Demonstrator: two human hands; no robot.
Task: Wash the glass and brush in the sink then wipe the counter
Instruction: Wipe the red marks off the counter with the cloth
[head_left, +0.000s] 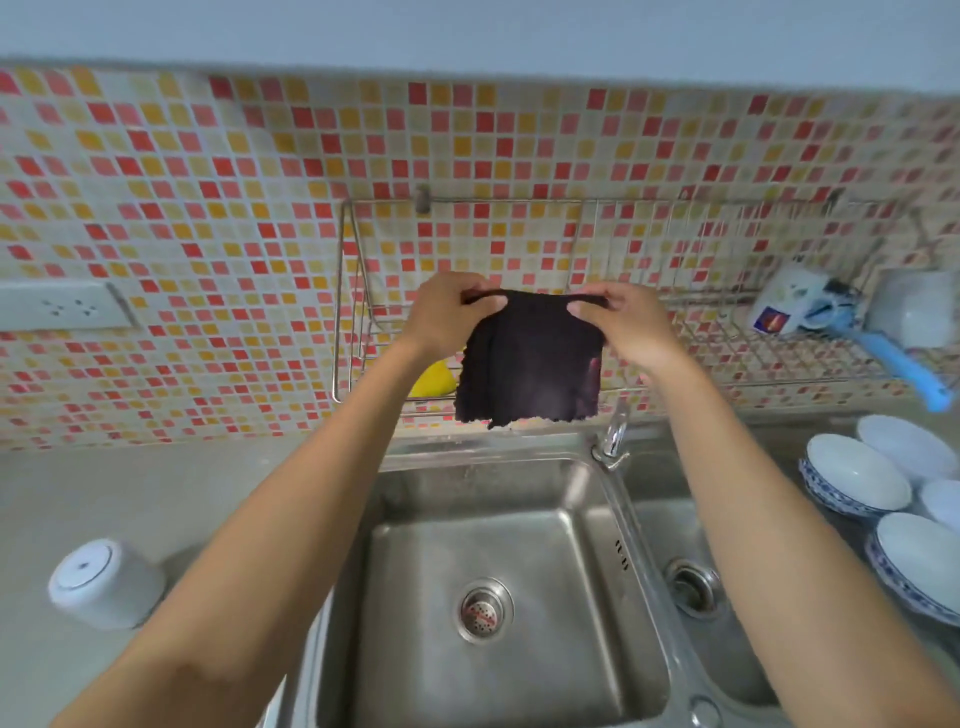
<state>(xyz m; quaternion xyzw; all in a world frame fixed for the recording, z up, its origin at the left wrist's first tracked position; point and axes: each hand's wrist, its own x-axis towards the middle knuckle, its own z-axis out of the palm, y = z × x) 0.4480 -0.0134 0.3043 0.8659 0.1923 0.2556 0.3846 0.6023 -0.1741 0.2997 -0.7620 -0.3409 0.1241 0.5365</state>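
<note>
Sink (519, 545) nearest, an upturned white cup (106, 582) on the counter (156, 493) left of it. Beyond, left hand (447, 314) and right hand (623, 322) each pinch a top corner of a dark cloth (530, 358). Blue-handled brush (893, 358) lies in the wall rack (753, 353).

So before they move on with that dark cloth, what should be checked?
1. Left hand and right hand both pinch the cloth by its top edge: ok.
2. Cloth hangs spread, not bunched: ok.
3. Tap shows no running water: ok.
4. Brush lies on the rack: ok.
5. Counter free for wiping: not ok, an upturned cup stands on it.
6. Cloth clean or damp: cannot tell.
</note>
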